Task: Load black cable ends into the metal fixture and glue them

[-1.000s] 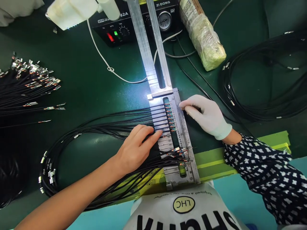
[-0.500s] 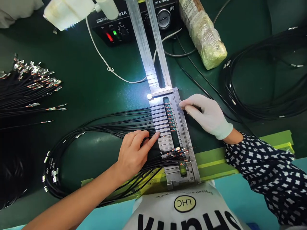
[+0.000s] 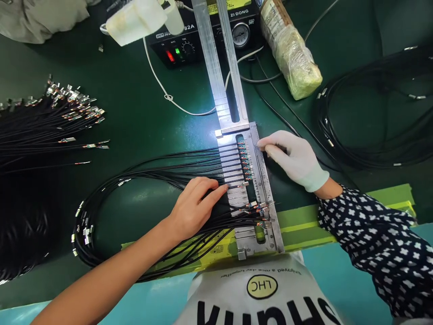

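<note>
A slotted metal fixture (image 3: 241,178) lies across the green bench, with several black cables (image 3: 203,161) laid side by side in its grooves. Their stripped coloured wire ends reach over the long slot. My bare left hand (image 3: 196,205) rests over the lower cables, thumb and forefinger closed on one black cable (image 3: 233,186) with a silver connector at its tip. Beside the fixture's right-hand rail is my right hand (image 3: 292,158), in a white glove, thumb and forefinger drawn together. Whatever may be between those fingertips is too small to make out. More loose cable ends (image 3: 257,207) lie across the lower fixture.
A black control box (image 3: 209,40) with a gauge stands behind, beneath a white lamp (image 3: 135,20). A plastic-wrapped bundle (image 3: 294,63) is right of it. Cables with metal ends (image 3: 74,104) are piled at left; a black cable coil (image 3: 324,122) lies at right.
The whole view has shifted slightly, so the bench appears further right. At my left fingertips, the cable's silver connector now shows over the slot. My right hand has stayed beside the rail.
</note>
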Demonstrator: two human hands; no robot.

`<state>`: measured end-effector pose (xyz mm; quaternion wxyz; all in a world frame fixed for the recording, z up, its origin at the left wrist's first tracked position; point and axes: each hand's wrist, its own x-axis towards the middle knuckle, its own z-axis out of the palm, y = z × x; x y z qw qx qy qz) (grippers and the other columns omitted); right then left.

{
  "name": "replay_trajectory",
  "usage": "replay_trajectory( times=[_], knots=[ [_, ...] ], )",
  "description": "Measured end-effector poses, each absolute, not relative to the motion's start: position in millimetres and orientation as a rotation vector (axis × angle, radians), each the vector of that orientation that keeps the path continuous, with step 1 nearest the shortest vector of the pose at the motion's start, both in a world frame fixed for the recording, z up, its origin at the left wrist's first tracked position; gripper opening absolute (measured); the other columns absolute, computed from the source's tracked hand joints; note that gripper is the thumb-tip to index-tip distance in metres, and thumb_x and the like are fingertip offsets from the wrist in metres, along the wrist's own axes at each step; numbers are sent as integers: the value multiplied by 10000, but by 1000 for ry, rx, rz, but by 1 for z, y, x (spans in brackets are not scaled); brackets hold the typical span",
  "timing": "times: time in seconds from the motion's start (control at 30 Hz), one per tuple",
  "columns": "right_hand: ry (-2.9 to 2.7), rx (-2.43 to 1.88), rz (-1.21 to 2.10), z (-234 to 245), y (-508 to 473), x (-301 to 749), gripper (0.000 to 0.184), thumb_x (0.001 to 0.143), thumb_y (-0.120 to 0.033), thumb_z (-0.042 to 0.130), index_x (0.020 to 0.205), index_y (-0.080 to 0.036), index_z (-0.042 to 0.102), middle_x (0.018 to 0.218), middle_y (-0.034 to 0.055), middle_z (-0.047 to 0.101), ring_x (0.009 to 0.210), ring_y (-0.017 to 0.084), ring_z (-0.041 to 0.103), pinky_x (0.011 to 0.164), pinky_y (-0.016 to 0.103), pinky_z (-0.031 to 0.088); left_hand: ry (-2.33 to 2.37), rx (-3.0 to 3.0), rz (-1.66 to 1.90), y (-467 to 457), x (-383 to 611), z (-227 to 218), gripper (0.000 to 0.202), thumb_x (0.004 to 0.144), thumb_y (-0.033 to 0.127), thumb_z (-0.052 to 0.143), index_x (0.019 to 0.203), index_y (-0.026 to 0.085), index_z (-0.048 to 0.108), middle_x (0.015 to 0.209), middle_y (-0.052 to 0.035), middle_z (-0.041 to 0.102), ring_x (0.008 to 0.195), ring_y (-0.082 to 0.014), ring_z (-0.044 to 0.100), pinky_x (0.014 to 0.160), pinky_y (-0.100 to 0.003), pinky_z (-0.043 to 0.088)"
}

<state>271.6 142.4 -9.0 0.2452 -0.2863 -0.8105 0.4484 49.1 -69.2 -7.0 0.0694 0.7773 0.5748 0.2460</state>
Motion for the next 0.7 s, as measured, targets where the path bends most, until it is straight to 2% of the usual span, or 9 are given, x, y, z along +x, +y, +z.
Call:
replay_trajectory(
  times=[0.33, 0.7],
  knots=[
    [-2213, -746, 1239, -9, 143, 272, 195, 986, -213, 567, 1076, -229, 739, 1062, 17, 736, 1011, 206, 678, 927, 379, 541, 1648, 2369, 677, -53, 63, -1, 402, 934, 10, 489, 1315, 111, 567, 1065, -145, 597, 983, -221, 548, 839, -381, 516],
    [-2203, -738, 1246, -9, 144, 271, 198, 984, -196, 566, 1074, -221, 741, 1059, 16, 736, 1010, 199, 679, 923, 359, 540, 1661, 2304, 733, -52, 67, 1, 441, 904, -32, 522, 1321, 107, 560, 1073, -152, 591, 977, -217, 530, 822, -380, 501]
  ],
)
